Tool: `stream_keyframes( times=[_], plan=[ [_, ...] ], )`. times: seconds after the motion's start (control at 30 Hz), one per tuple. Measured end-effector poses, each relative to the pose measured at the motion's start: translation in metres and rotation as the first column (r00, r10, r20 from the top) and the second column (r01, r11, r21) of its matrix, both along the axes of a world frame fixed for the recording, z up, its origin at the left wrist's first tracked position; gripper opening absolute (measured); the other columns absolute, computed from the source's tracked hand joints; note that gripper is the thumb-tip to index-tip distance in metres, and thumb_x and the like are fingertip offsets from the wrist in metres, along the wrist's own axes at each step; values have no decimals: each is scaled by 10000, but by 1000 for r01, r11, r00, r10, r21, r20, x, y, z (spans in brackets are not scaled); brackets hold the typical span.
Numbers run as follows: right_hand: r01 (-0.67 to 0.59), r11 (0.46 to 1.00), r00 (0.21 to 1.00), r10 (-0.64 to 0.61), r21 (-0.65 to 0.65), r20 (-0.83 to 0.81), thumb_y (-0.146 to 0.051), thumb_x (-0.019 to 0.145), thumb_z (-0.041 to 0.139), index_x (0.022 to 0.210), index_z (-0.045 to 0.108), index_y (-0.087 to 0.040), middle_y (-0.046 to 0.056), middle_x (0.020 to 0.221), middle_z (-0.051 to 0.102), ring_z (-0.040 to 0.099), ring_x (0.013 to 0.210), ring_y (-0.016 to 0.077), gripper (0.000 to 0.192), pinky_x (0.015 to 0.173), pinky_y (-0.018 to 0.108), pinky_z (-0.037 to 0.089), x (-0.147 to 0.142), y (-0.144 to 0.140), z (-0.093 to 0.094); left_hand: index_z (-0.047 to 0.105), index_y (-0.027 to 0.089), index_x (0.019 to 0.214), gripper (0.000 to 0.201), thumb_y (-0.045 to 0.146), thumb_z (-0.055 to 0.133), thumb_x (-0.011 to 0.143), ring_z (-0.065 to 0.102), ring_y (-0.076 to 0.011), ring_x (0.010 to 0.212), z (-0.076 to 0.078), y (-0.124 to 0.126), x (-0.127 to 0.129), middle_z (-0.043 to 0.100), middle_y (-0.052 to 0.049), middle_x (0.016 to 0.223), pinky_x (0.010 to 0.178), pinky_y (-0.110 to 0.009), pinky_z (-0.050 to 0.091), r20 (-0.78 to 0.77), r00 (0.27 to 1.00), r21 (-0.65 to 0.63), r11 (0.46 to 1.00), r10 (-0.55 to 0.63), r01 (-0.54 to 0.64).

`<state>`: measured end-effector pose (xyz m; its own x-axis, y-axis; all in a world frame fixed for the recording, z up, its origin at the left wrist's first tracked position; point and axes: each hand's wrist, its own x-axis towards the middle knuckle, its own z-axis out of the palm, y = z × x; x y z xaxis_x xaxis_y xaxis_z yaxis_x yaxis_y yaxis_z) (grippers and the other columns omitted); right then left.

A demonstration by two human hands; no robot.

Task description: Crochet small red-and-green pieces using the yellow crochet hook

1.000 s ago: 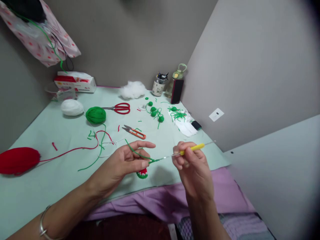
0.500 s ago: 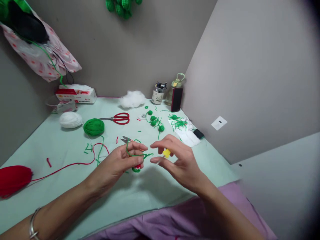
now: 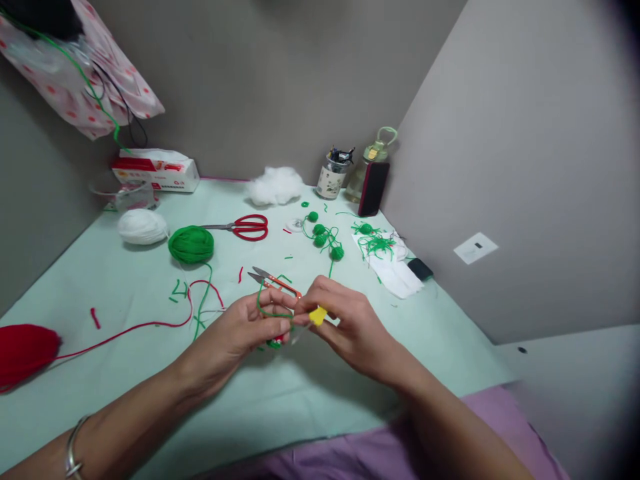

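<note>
The left hand [image 3: 245,333] pinches a little red and green crochet piece [image 3: 274,343], with green yarn [image 3: 267,308] looped over its fingers. The right hand [image 3: 350,327] touches it fingertip to fingertip and grips a yellow-handled hook [image 3: 317,315] pointed at the piece. Orange snips [image 3: 275,283] lie just behind the hands, and a green yarn ball [image 3: 191,244] sits farther back to the left.
</note>
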<state>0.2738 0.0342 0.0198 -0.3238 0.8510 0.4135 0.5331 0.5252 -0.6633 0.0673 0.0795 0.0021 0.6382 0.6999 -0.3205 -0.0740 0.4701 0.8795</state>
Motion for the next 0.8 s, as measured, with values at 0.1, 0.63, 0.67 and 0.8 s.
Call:
stream_keyframes(
  times=[0.1, 0.63, 0.67, 0.8],
  plan=[
    [14, 998, 997, -18, -56, -70, -170, 993, 583, 851, 695, -202, -6, 761, 588, 555, 694, 124, 184, 643, 260, 448, -5, 3, -5, 716, 194, 935, 262, 340, 848, 761, 531, -145, 706, 1, 2, 2, 639, 16, 770, 678, -287, 360, -2, 1000, 5, 1000, -8, 8],
    [21, 957, 957, -103, -290, -271, -264, 956, 672, 874, 741, -214, -1, 832, 637, 574, 762, 127, 118, 694, 279, 450, -2, 11, -11, 694, 209, 924, 240, 307, 828, 750, 494, -126, 666, -10, 5, -2, 632, 39, 706, 667, -276, 341, -24, 1000, -13, 1000, 19, -19],
    [62, 950, 928, -168, -307, -332, -269, 950, 679, 856, 730, -210, -6, 823, 631, 565, 753, 124, 122, 691, 277, 445, 2, 12, -13, 689, 210, 918, 235, 298, 825, 747, 489, -126, 661, -10, 5, -2, 627, 41, 696, 665, -277, 338, -30, 999, -14, 1000, 23, -23],
    [245, 904, 784, -398, -351, -477, -378, 933, 703, 849, 725, -211, -17, 810, 621, 519, 714, 115, 188, 676, 274, 429, 15, 17, -16, 668, 211, 910, 222, 285, 811, 758, 500, -134, 669, -11, 5, -2, 626, 39, 686, 678, -285, 345, -51, 998, -36, 999, 35, -37]
  ],
)
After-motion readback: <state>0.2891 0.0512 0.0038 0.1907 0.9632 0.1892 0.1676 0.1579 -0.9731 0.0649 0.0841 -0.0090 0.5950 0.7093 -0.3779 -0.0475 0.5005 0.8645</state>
